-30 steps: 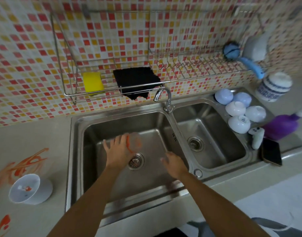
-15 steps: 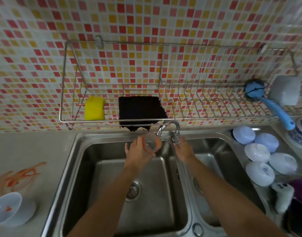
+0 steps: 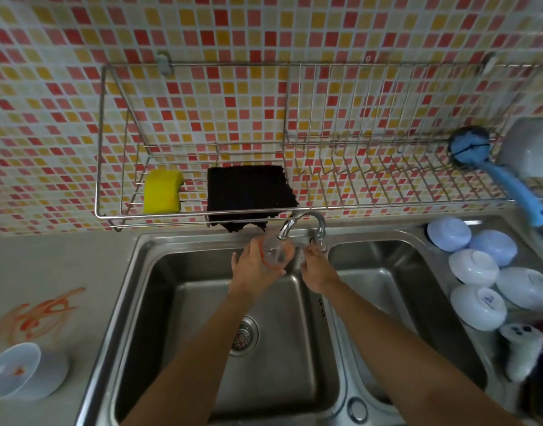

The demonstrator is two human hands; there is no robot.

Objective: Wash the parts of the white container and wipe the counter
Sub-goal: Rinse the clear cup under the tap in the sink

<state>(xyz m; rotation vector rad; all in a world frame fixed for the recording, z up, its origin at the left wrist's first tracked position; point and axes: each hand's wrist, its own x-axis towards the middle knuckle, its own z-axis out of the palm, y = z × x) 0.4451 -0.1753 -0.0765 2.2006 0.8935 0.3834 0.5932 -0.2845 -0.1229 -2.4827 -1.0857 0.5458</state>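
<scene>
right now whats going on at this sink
A person is rinsing a small clear lid with an orange rim, held in the left hand under the faucet spout over the left basin. The right hand is at the faucet's base. The white bowl and orange smears still wait on the counter.
</scene>
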